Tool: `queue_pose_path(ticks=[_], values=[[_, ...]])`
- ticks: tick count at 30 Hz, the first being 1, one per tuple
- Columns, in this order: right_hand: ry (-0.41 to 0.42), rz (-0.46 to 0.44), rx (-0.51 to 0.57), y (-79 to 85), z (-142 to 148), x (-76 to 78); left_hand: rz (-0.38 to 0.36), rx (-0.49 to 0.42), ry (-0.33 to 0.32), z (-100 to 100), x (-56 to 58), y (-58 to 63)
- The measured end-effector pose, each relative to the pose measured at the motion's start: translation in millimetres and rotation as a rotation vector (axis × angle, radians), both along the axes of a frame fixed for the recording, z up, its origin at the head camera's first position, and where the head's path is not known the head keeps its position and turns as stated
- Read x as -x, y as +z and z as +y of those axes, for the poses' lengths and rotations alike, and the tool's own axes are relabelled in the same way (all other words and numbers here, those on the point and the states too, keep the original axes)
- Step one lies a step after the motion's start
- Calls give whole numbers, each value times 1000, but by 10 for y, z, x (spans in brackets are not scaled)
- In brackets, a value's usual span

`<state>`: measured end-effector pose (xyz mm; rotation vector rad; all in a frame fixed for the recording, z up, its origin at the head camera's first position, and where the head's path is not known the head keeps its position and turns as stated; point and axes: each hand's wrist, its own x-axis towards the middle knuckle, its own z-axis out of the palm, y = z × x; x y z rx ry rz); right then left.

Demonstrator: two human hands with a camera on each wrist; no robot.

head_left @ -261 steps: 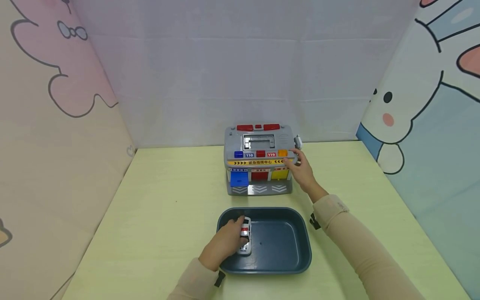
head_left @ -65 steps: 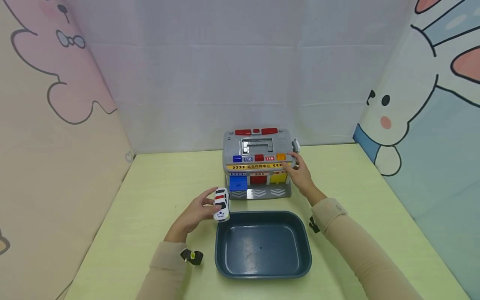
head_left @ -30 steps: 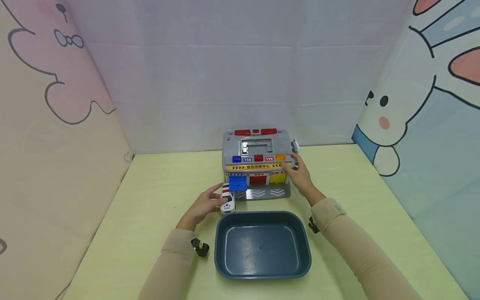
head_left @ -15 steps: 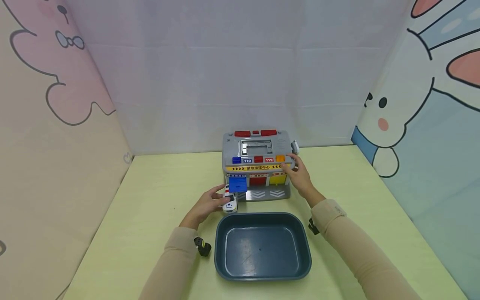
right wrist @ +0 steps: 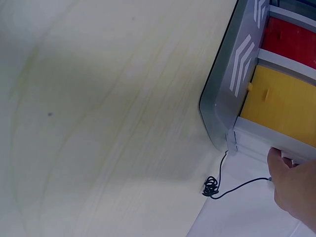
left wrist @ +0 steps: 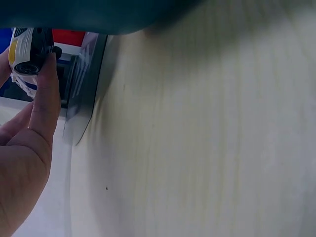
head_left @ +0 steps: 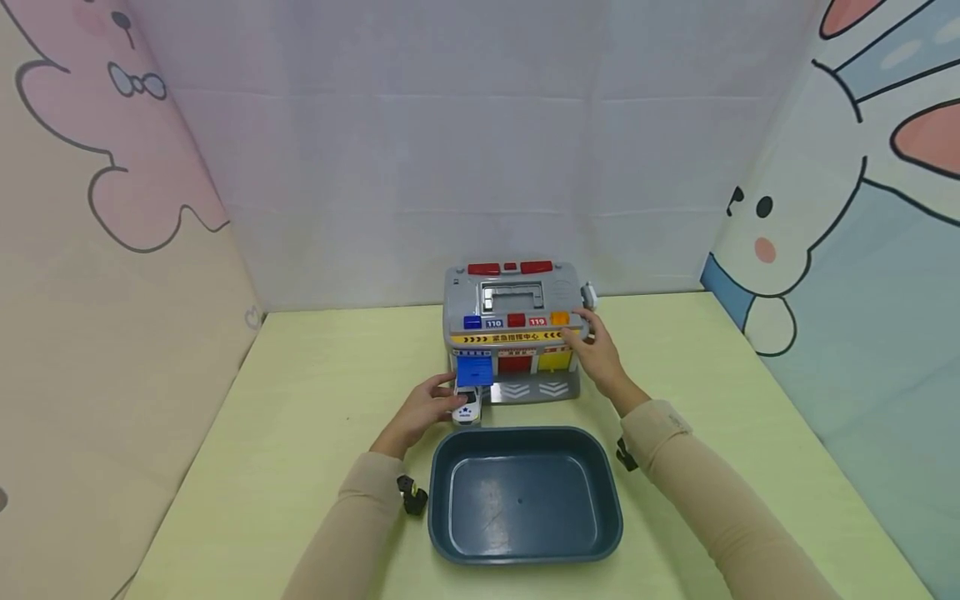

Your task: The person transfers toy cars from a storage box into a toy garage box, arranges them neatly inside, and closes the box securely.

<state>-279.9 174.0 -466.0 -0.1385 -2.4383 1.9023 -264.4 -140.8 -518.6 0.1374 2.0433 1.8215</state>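
Observation:
My left hand (head_left: pixel 427 407) pinches a white toy police car (head_left: pixel 467 411) between thumb and fingers, at the front left of a grey toy garage (head_left: pixel 555 293). The car's far end passes under the raised blue door (head_left: pixel 475 372) and is hidden there in the head view. In the left wrist view the car (left wrist: pixel 23 52) shows a dark wheel and underside close to the fingers. My right hand (head_left: pixel 600 360) grips the garage's front right corner, thumb on the yellow strip. The red door (head_left: pixel 515 364) and yellow door (head_left: pixel 554 361) are down.
A dark blue tray (head_left: pixel 525 500) stands on the table just in front of the garage. A coiled black cable (right wrist: pixel 211 186) lies by the garage's right side. The back wall (head_left: pixel 337 208) rises close behind.
My left hand took the car out of the tray, carried it left of the garage, then moved it right and under the blue door. My right hand stays on the garage corner.

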Motion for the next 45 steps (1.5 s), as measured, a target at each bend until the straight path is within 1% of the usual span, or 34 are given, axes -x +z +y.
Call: queue_pose_path(ticks=[1, 3, 11, 15, 18, 24, 32, 38, 41, 45], values=[[0, 0, 1, -1, -2, -3, 3, 6, 12, 9, 14, -51], [-2, -2, 1, 1, -5, -8, -3, 14, 21, 23, 11, -65], [1, 3, 12, -1, 0, -5, -25, 47, 8, 49, 42, -82], [-1, 2, 19, -5, -1, -1, -37, 41, -3, 60, 51, -89], [-2, 1, 26, -2, -10, -4, -32, 35, -5, 64, 53, -101], [-4, 5, 12, 3, -10, -9, -43, -12, 27, 87, 67, -128], [-13, -5, -7, -8, -11, -11, -38, 0, 64, 129, 66, -131], [-14, -9, -13, -3, -14, -18, -23, -26, 49, 168, 76, -160], [-17, -14, -14, -3, -15, -14, -29, -27, 64, 178, 96, -183], [-16, -8, -17, 1, -16, -17, -29, -16, 85, 172, 113, -181]])
